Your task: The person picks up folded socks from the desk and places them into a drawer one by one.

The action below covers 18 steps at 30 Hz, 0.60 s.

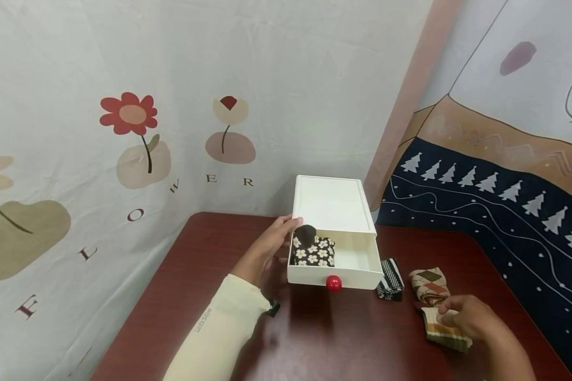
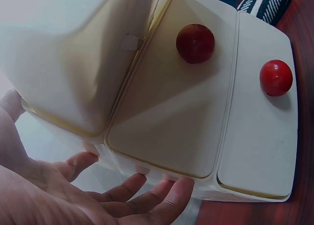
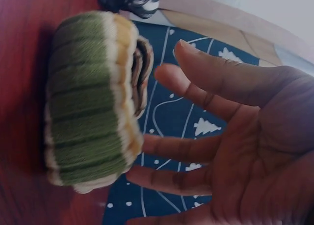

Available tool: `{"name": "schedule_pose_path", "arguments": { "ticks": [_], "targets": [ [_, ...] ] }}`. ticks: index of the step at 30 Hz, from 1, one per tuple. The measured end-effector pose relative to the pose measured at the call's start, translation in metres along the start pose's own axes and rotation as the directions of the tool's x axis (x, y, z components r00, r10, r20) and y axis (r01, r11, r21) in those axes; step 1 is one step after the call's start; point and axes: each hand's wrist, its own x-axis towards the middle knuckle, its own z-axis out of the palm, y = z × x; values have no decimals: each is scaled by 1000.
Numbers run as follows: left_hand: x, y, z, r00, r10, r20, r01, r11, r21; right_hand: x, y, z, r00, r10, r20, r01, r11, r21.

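My left hand (image 1: pixel 270 241) rests along the left side of a small white drawer cabinet (image 1: pixel 331 203), its fingers fairly straight against the wall. The top drawer (image 1: pixel 357 259), with a red knob (image 1: pixel 333 283), is pulled out. Inside it at the left lie a folded black sock with white flowers (image 1: pixel 314 254) and a dark brown rounded piece (image 1: pixel 306 236). At the right, my right hand (image 1: pixel 474 317) hovers over a folded green, cream and mustard striped sock (image 1: pixel 445 333). The right wrist view has its fingers extended around that sock (image 3: pixel 83 112), apparently not gripping it.
A folded argyle sock (image 1: pixel 429 283) lies just behind the striped one. Between it and the cabinet is a black-and-white folded sock (image 1: pixel 390 280). Two lower drawers with red knobs (image 2: pixel 195 43) are closed. Printed cloth (image 1: pixel 267 63) hangs behind the dark red table (image 1: pixel 219 254).
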Motion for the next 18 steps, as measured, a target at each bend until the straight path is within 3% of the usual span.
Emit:
{"name": "schedule_pose_path", "arguments": {
  "ticks": [9, 18],
  "targets": [
    [1, -2, 1, 1000, -3, 9, 3, 1000, -1, 10, 15, 11, 993, -116, 40, 112, 990, 80],
    [0, -1, 1, 1000, -2, 9, 2, 1000, 1, 14, 19, 18, 994, -94, 53, 88, 990, 108]
  ]
}}
